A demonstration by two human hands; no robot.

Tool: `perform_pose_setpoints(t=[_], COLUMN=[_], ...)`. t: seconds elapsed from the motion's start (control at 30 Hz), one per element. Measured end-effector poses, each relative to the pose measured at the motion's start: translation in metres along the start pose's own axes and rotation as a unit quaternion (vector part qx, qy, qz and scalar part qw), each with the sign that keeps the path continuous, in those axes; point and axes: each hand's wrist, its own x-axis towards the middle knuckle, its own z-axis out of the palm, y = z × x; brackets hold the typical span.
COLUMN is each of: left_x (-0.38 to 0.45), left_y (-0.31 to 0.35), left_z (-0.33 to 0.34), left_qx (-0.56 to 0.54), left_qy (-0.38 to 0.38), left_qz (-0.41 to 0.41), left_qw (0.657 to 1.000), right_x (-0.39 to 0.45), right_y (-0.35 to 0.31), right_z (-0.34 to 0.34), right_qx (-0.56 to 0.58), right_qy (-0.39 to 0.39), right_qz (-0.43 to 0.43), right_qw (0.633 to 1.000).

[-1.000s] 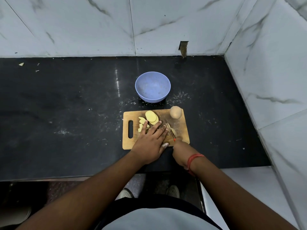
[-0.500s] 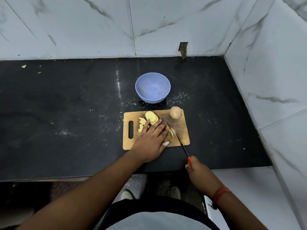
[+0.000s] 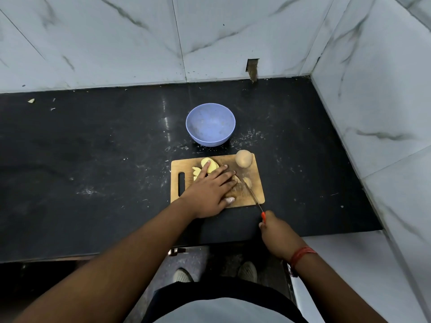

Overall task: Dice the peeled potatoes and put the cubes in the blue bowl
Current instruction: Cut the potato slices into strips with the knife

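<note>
My left hand (image 3: 210, 192) presses flat on the potato slices (image 3: 211, 166); they're wet and slippery. My right hand (image 3: 276, 234) grips the knife (image 3: 253, 197) handle.

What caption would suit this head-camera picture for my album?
Left hand steadies potato slices on the board; right hand holds the knife; blue bowl waits.

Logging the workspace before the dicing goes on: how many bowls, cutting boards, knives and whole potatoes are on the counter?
Blue bowl: 1
Wooden cutting board: 1
Knife, held by the right hand: 1
Whole potato: 1
Total: 4
Slices under the left hand are not counted.
</note>
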Motion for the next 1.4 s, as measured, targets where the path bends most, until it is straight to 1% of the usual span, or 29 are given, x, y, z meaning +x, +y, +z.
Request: perform_pose_setpoints(t=[0.27,0.4,0.57,0.77,0.9,0.97,1.1,1.23,1.3,1.4], left_x=[-0.004,-0.006,-0.009,-0.011,-0.011,-0.011,-0.011,-0.010,-0.010,-0.012], left_y=[0.013,0.018,0.016,0.015,0.016,0.017,0.014,0.008,0.006,0.006], left_z=[0.013,0.018,0.021,0.024,0.024,0.025,0.026,0.024,0.022,0.022], left_qx=[-0.015,-0.013,-0.002,0.030,0.040,0.041,0.033,0.044,0.048,0.046], left_qy=[0.059,0.063,0.077,0.086,0.096,0.097,0.106,0.107,0.099,0.092], left_qz=[-0.049,-0.063,-0.052,-0.043,-0.037,-0.040,-0.039,-0.021,-0.017,-0.017], left_qw=[0.997,0.996,0.996,0.995,0.994,0.994,0.993,0.993,0.994,0.995], right_x=[0.005,0.011,0.020,0.027,0.031,0.031,0.023,0.011,0.006,0.006], right_y=[-0.016,-0.025,-0.031,-0.044,-0.050,-0.049,-0.039,-0.018,-0.017,-0.024], right_z=[0.002,0.004,0.007,0.001,0.003,0.004,0.000,-0.002,-0.002,0.000], right_qx=[0.013,-0.002,-0.037,-0.083,-0.118,-0.104,-0.119,-0.083,-0.052,-0.045], right_qy=[0.030,0.030,0.033,0.004,0.016,0.019,-0.013,-0.030,-0.011,0.016], right_qz=[-0.009,-0.011,0.001,0.016,0.025,0.024,0.031,0.018,0.002,-0.016], right_qw=[0.999,1.000,0.999,0.996,0.993,0.994,0.992,0.996,0.999,0.999])
